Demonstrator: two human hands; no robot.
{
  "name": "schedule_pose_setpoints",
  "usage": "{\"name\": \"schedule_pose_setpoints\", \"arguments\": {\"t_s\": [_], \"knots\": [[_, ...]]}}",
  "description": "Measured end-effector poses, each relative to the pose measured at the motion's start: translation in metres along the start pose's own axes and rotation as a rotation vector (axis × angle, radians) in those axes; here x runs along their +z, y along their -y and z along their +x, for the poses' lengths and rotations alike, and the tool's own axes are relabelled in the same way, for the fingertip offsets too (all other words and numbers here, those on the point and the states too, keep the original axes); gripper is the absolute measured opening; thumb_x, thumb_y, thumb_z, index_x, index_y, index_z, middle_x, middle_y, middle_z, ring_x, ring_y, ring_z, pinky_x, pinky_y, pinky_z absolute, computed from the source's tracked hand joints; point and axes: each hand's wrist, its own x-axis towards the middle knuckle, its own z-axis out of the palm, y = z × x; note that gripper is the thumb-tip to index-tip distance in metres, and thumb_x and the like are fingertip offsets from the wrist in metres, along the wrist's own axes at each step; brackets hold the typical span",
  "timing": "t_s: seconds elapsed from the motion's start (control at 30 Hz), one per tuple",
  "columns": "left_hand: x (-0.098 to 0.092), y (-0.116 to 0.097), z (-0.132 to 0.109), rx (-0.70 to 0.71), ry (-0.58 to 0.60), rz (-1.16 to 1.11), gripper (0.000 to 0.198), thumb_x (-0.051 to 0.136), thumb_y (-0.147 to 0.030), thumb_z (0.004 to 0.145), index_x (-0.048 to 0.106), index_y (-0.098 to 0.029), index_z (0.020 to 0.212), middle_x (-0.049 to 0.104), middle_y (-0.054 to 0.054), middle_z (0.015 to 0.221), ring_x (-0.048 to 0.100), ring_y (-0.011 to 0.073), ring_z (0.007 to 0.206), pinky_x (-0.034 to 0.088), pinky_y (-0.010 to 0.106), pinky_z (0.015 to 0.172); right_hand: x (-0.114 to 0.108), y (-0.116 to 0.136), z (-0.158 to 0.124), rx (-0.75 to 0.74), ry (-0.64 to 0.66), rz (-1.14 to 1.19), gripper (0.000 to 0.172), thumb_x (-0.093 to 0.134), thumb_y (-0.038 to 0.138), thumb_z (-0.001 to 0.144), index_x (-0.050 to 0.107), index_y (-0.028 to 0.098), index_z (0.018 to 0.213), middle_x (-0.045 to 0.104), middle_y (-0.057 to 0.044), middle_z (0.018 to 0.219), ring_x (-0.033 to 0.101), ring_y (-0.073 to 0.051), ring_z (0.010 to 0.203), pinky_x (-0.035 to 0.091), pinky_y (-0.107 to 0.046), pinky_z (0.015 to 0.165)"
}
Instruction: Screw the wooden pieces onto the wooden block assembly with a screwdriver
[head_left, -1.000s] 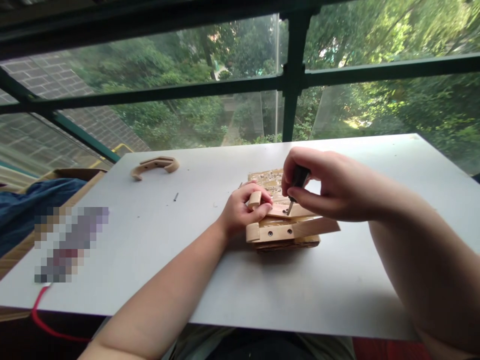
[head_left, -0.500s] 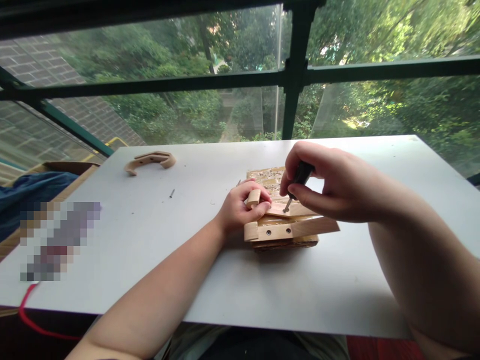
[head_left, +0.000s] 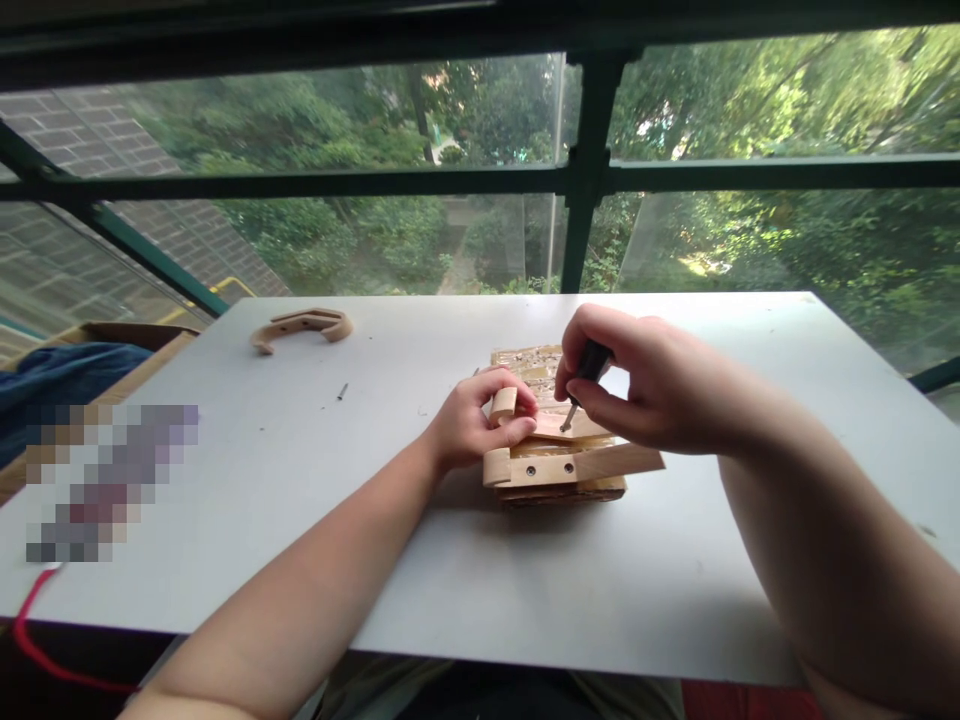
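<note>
My right hand is closed round the black handle of a screwdriver. The screwdriver slants down, and its tip meets a screw in a pale wooden hook. My left hand grips the curled end of that hook between thumb and fingers. Nearer me lies a second wooden hook, with two dark screws showing in its face. Both hooks rest on a brown block that looks wrapped in shiny clear tape. My hands hide parts of the first hook and the block.
A third wooden hook lies at the back left of the white table. A loose screw lies between it and my left hand. At the left stands a cardboard box with blue cloth; a blurred item with a red strap is nearby.
The view has shifted slightly, so the table edge sits lower. Both hands keep their grips, and the screwdriver tip stays at the same screw.
</note>
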Motion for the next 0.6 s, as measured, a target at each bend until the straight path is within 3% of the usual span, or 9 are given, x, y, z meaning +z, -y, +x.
{"name": "schedule_pose_setpoints", "arguments": {"t_s": [0.13,0.2,0.3,0.4,0.5,0.6], "knots": [[-0.015,-0.026,0.014,0.112,0.062,0.025,0.036,0.092,-0.041,0.082,0.081,-0.019,0.108,0.084,0.008,0.115,0.078,0.0118,0.107,0.06,0.022,0.1,0.0,0.002,-0.001,0.015,0.025,-0.032,0.011,0.062,0.023,0.092,0.06,0.016,0.1,0.074,-0.003,0.09,0.064,-0.007,0.074,0.044,-0.02,0.066],[-0.017,-0.044,0.024,0.141,0.166,0.1,0.032,0.091,-0.042,0.083,0.082,-0.019,0.103,0.085,0.007,0.11,0.078,0.0116,0.1,0.059,0.022,0.093,0.0,0.003,-0.002,0.018,0.031,-0.033,0.011,0.063,0.024,0.092,0.06,0.016,0.1,0.075,-0.004,0.091,0.066,-0.008,0.075,0.045,-0.021,0.066],[-0.01,-0.064,0.041,0.026,0.452,0.293,0.026,0.089,-0.041,0.083,0.084,-0.023,0.102,0.085,0.001,0.118,0.078,0.0123,0.107,0.057,0.022,0.095,0.001,0.003,-0.005,0.018,0.04,-0.032,0.013,0.063,0.028,0.095,0.062,0.016,0.102,0.077,-0.005,0.094,0.069,-0.01,0.078,0.047,-0.022,0.065],[-0.001,-0.071,0.055,-0.11,0.572,0.392,0.025,0.09,-0.044,0.083,0.085,-0.025,0.099,0.085,-0.002,0.113,0.077,0.0117,0.102,0.053,0.023,0.086,0.002,-0.001,-0.008,0.007,0.061,-0.034,0.016,0.062,0.034,0.098,0.063,0.018,0.103,0.077,-0.005,0.091,0.07,-0.011,0.074,0.051,-0.023,0.063],[0.003,-0.075,0.063,-0.097,0.617,0.376,0.02,0.086,-0.04,0.086,0.086,-0.023,0.097,0.085,-0.001,0.11,0.077,0.0115,0.098,0.054,0.026,0.084,0.004,-0.006,-0.009,-0.001,0.035,-0.048,0.02,0.061,0.042,0.103,0.063,0.022,0.103,0.079,-0.006,0.093,0.071,-0.01,0.073,0.054,-0.023,0.062],[0.005,-0.082,0.065,-0.089,0.656,0.405,0.012,0.084,-0.034,0.088,0.085,-0.023,0.092,0.086,-0.001,0.102,0.074,0.0111,0.093,0.052,0.03,0.082,0.005,-0.01,-0.01,-0.029,0.004,-0.051,0.015,0.064,0.043,0.103,0.062,0.028,0.103,0.079,-0.006,0.091,0.068,-0.008,0.067,0.049,-0.019,0.056]]}}
